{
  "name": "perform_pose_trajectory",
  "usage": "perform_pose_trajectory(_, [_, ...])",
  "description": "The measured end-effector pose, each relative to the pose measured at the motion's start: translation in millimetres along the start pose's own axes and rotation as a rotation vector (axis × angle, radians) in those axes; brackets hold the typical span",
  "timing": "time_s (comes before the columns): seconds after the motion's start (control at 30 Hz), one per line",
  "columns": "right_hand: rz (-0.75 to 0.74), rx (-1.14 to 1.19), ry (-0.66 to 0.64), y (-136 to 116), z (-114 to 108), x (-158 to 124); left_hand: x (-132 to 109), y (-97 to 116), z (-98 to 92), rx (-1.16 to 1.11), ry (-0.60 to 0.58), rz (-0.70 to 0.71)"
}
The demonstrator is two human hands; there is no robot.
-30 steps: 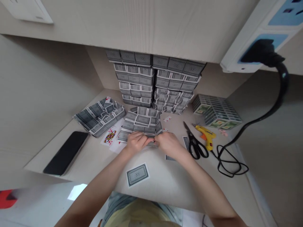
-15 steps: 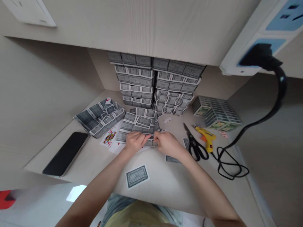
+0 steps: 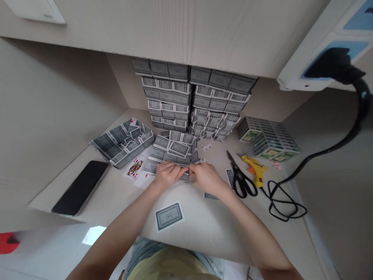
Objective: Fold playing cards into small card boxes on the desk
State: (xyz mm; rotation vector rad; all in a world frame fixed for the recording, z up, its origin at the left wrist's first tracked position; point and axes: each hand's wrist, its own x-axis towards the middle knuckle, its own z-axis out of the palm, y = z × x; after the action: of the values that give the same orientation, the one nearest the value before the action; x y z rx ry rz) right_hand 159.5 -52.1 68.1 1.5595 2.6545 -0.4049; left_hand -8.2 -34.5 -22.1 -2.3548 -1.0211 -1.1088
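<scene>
Left hand (image 3: 168,174) and right hand (image 3: 204,176), fingers closed, pinch the near edge of the box (image 3: 159,153); left of it, a tray (image 3: 135,153) holds cards (image 3: 135,133).

This looks like a home, at a desk corner used for crafts. The pale desk (image 3: 201,229) is boxed in by wood-grain boards, with an overhead panel (image 3: 175,33) that carries a power strip (image 3: 303,76). A phone (image 3: 81,188) lies among household craft tools: black-handled scissors (image 3: 241,181) and a small yellow glue gun (image 3: 255,168). A piece made of playing cards (image 3: 170,154) lies in the middle, before stacked boxes (image 3: 176,92) faced with cards. A pale, glossy floor (image 3: 55,245) shows below.
</scene>
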Motion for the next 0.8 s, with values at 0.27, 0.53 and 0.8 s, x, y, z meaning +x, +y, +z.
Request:
perform_pose_trajectory(0.27, [0.013, -0.032, -0.057, -5.5, -5.8, -2.9, 2.8, 6.5, 1.8, 0.051, 0.077, -0.012])
perform_pose_trajectory(0.53, [0.069, -0.099, -0.1, -15.4, -9.0, -4.1, 0.8, 11.9, 2.2, 0.082, 0.095, -0.035])
perform_pose_trajectory(0.8, [0.028, -0.025, -0.056, -7.6, -5.9, -2.2, 2.8, 18.5, 1.4, 0.071, 0.051, -0.048])
